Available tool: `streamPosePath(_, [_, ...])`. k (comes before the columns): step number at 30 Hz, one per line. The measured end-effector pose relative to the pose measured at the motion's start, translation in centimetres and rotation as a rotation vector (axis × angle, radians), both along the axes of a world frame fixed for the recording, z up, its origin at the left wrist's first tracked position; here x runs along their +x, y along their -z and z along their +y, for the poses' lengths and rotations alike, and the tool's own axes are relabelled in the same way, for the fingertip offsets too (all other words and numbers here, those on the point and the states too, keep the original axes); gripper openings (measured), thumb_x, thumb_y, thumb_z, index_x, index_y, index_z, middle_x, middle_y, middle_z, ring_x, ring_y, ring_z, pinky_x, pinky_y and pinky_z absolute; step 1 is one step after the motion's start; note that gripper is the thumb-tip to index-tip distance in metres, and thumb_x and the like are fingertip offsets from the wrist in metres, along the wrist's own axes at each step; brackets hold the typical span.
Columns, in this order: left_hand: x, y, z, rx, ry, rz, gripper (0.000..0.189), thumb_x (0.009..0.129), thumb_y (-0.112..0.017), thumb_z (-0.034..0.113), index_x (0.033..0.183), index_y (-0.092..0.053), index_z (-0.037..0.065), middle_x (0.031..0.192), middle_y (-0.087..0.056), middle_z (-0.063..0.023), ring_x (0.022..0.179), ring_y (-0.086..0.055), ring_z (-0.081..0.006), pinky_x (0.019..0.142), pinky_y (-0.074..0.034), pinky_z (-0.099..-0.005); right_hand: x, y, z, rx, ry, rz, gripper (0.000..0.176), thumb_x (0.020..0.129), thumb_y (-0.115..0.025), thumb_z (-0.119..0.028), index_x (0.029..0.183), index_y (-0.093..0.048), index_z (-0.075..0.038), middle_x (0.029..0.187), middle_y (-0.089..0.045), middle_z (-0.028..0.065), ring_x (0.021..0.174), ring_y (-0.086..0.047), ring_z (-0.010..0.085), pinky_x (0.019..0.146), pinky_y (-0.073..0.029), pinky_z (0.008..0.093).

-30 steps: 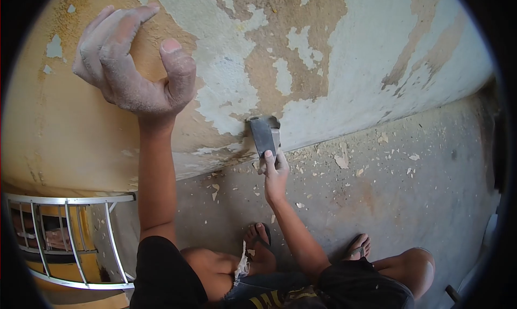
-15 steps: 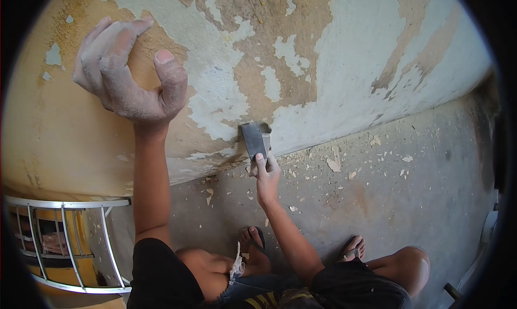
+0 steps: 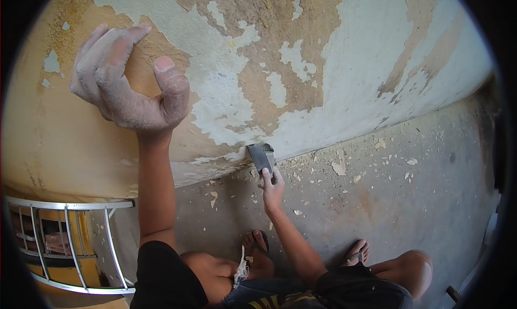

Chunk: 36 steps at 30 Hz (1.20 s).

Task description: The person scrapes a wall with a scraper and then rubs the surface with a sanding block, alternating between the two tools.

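My left hand [image 3: 126, 80], dusted white, rests with spread fingers against the peeling wall [image 3: 334, 77] at the upper left and holds nothing. Lower down, my right hand [image 3: 272, 186] grips the handle of a metal scraper [image 3: 261, 156]. The scraper's blade lies flat against the wall just above the floor line, at the edge of a patch of flaking pale paint. Bare brown plaster shows where paint has come off above it.
Paint flakes [image 3: 339, 168] litter the concrete floor [image 3: 409, 201] along the wall's base. A white metal grille [image 3: 70, 244] stands at the lower left. My feet in sandals [image 3: 257, 244] and bent knees fill the bottom of the view.
The scraper and my right hand have slid downward along the wall toward the floor line. My left hand has stayed pressed in about the same spot.
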<state>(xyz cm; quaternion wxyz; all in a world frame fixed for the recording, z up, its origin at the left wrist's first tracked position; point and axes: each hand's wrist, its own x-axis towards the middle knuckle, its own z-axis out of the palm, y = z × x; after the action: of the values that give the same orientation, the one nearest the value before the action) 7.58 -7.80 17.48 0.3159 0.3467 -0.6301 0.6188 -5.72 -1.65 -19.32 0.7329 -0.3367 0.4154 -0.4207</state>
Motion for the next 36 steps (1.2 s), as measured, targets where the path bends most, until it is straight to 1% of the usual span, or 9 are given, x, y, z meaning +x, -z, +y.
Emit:
streamPosePath(3, [0.5,0.3,0.4,-0.019,0.069,-0.019,0.030,0.084,-0.059,0.024,0.108,-0.062,0.006,0.102,-0.067,-0.0045,0.101,-0.054,-0.0245,0.096,-0.047,-0.0432,-0.4,-1.0,-0.2,0.030,-0.025,0.013,0.033,0.099,-0.062,-0.033,0.115,-0.063,-0.004,0.087,-0.059,-0.0024,0.075,-0.053,0.0055,0.061,-0.050,0.0239])
streamPosePath(5, [0.1,0.2,1.2,0.079,-0.086,-0.017,0.033,0.089,-0.059,0.019,0.115,-0.058,-0.001,0.110,-0.060,-0.0096,0.115,-0.052,-0.0299,0.101,-0.042,-0.0427,-0.5,-2.1,-1.3,-0.027,-0.036,-0.033,0.032,0.099,-0.062,-0.032,0.115,-0.063,-0.004,0.087,-0.058,-0.0026,0.074,-0.053,0.0051,0.061,-0.049,0.0235])
streamPosePath(8, [0.3,-0.1,0.7,0.004,-0.056,-0.040,0.032,0.086,-0.058,0.025,0.111,-0.060,0.006,0.103,-0.066,-0.0049,0.102,-0.055,-0.0253,0.097,-0.045,-0.0432,-0.5,-3.0,-2.1,-0.115,-0.017,-0.066,0.031,0.100,-0.062,-0.030,0.115,-0.063,-0.003,0.085,-0.057,-0.0023,0.072,-0.052,0.0055,0.061,-0.050,0.0234])
streamPosePath(10, [0.0,-0.1,0.8,0.014,-0.067,-0.033,0.032,0.086,-0.058,0.025,0.111,-0.060,0.006,0.104,-0.066,-0.0051,0.103,-0.054,-0.0257,0.098,-0.044,-0.0427,-0.1,0.3,-0.9,0.013,0.006,0.003,0.032,0.099,-0.062,-0.031,0.115,-0.063,-0.003,0.085,-0.057,-0.0017,0.074,-0.053,0.0067,0.062,-0.052,0.0242])
streamPosePath(14, [0.3,0.0,0.3,0.000,-0.016,-0.017,0.032,0.087,-0.059,0.026,0.111,-0.060,0.005,0.105,-0.066,-0.0055,0.106,-0.053,-0.0271,0.099,-0.041,-0.0415,-0.7,0.2,0.1,0.075,0.031,0.022,0.030,0.099,-0.063,-0.032,0.112,-0.064,-0.004,0.087,-0.057,-0.0015,0.077,-0.053,0.0071,0.062,-0.053,0.0249])
streamPosePath(19, [0.5,0.2,0.7,0.026,-0.054,-0.008,0.033,0.085,-0.059,0.024,0.112,-0.059,0.005,0.106,-0.065,-0.0056,0.109,-0.052,-0.0282,0.099,-0.041,-0.0416,-0.2,-2.2,-2.4,-0.111,0.005,-0.087,0.031,0.100,-0.061,-0.033,0.111,-0.062,-0.005,0.088,-0.058,-0.0012,0.075,-0.052,0.0060,0.060,-0.051,0.0256])
streamPosePath(25, [0.3,0.0,0.5,0.033,-0.056,-0.004,0.035,0.085,-0.060,0.024,0.114,-0.059,0.005,0.107,-0.064,-0.0057,0.112,-0.052,-0.0295,0.100,-0.041,-0.0419,-0.9,3.7,-0.4,0.092,0.044,0.026,0.030,0.100,-0.060,-0.033,0.112,-0.062,-0.005,0.089,-0.058,-0.0015,0.077,-0.053,0.0064,0.061,-0.053,0.0255])
streamPosePath(31, [0.1,0.2,1.0,0.049,-0.068,-0.009,0.034,0.088,-0.059,0.023,0.115,-0.059,0.002,0.109,-0.062,-0.0087,0.114,-0.052,-0.0306,0.101,-0.041,-0.0427,-1.0,-2.4,-2.1,-0.056,0.039,-0.072,0.031,0.101,-0.060,-0.032,0.109,-0.061,-0.002,0.081,-0.054,0.0005,0.070,-0.052,0.0065,0.062,-0.053,0.0268])
streamPosePath(36, [0.1,0.0,0.7,0.022,-0.105,-0.022,0.034,0.086,-0.059,0.026,0.113,-0.059,0.005,0.105,-0.065,-0.0065,0.109,-0.053,-0.0289,0.100,-0.042,-0.0437,-1.3,6.2,-0.9,-0.053,0.033,0.085,0.029,0.101,-0.060,-0.030,0.111,-0.062,-0.004,0.080,-0.053,-0.0017,0.067,-0.052,0.0054,0.059,-0.053,0.0247])
